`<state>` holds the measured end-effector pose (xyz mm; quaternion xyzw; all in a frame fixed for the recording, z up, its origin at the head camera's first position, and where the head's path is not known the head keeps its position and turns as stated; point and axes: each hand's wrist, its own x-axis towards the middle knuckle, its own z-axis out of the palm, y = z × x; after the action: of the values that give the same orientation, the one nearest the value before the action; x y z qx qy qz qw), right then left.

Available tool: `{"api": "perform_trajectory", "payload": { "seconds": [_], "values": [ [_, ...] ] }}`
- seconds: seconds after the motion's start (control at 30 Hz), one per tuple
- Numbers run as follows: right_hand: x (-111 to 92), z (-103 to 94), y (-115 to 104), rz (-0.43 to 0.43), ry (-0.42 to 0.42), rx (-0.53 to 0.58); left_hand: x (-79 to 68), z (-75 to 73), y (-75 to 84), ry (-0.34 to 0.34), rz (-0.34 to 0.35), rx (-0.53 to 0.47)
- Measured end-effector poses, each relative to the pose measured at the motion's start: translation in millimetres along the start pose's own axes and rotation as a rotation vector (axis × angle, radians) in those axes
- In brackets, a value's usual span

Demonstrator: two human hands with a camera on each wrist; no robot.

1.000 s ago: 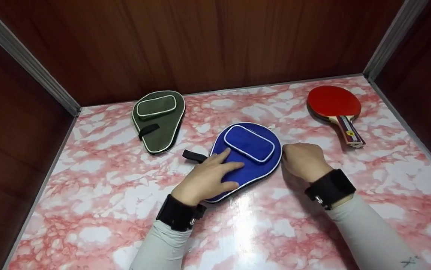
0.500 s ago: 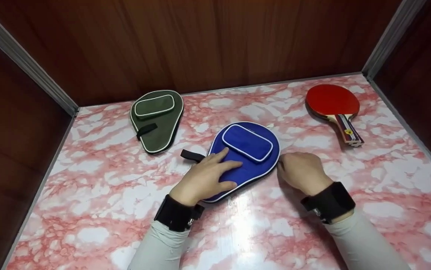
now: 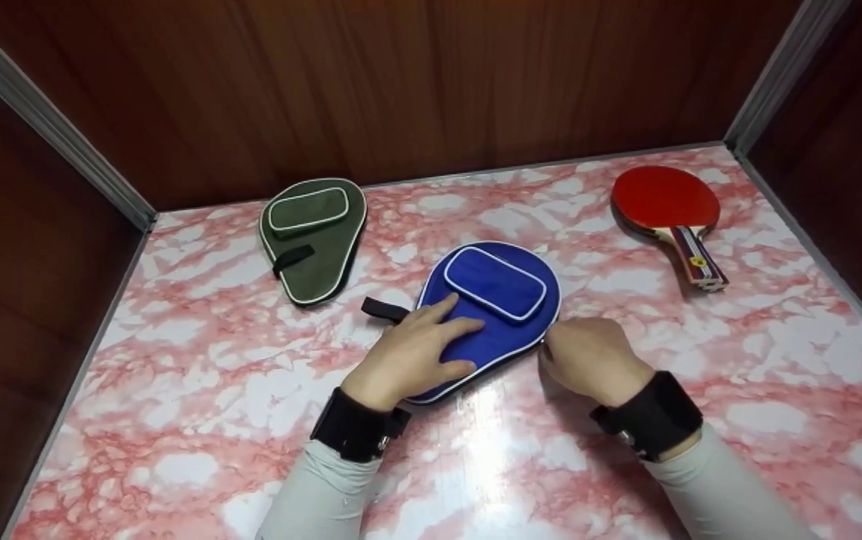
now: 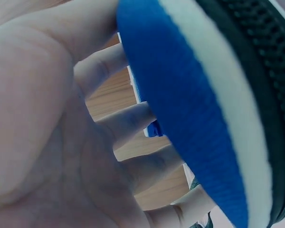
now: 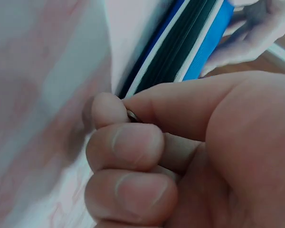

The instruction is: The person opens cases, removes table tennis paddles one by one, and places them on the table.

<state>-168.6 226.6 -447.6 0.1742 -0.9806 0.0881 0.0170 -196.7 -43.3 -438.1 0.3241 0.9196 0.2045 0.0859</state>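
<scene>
A blue table tennis bat case (image 3: 509,337) with white piping lies on the marbled table in the head view. My left hand (image 3: 408,352) rests on its narrower part with fingers spread. Along the case's right edge, my right hand (image 3: 592,360) has its fingers curled. The right wrist view shows thumb and forefinger pinching a small metal zipper pull (image 5: 132,115), mostly hidden by the fingertips. Close up in the left wrist view is the case's dark zipper (image 4: 270,66), running round its side. A black strap (image 3: 385,310) sticks out on the left.
A green bat case (image 3: 325,259) with a black strap lies back left. At the back right is a red table tennis bat (image 3: 667,199), handle toward me. Dark wood-look panels (image 3: 431,82) enclose the table at the back and sides.
My right hand has slid along the blue case's right edge, toward me and slightly left. The left hand stays on the case; the green case and the bat lie as before.
</scene>
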Motion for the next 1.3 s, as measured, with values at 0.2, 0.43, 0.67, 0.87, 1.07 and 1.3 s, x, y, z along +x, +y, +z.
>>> {"api": "perform_trajectory", "payload": {
  "seconds": [0.2, 0.43, 0.67, 0.87, 1.07, 1.3],
  "values": [
    [-2.9, 1.0, -15.4, -0.050, -0.030, 0.006, -0.4, 0.4, 0.4, -0.005, -0.008, 0.017],
    [-2.7, 3.6, -26.7, -0.092, -0.019, 0.010, 0.7, 3.4, 6.1, -0.004, -0.036, 0.050],
    [2.7, 9.2, -17.1, -0.055, 0.066, 0.018, 2.8, 5.5, 11.0, -0.012, -0.043, 0.077],
    [11.3, 10.8, 3.0, 0.043, 0.066, 0.044, 1.4, 4.1, 17.4, -0.063, -0.002, 0.022],
    [15.5, 10.5, 17.9, 0.143, 0.087, 0.055, 3.2, 11.2, 26.5, -0.039, 0.069, 0.030],
    [15.2, 12.4, 18.6, 0.146, 0.089, 0.041, 7.2, 19.4, 27.9, 0.016, 0.069, 0.109]
  ]
}}
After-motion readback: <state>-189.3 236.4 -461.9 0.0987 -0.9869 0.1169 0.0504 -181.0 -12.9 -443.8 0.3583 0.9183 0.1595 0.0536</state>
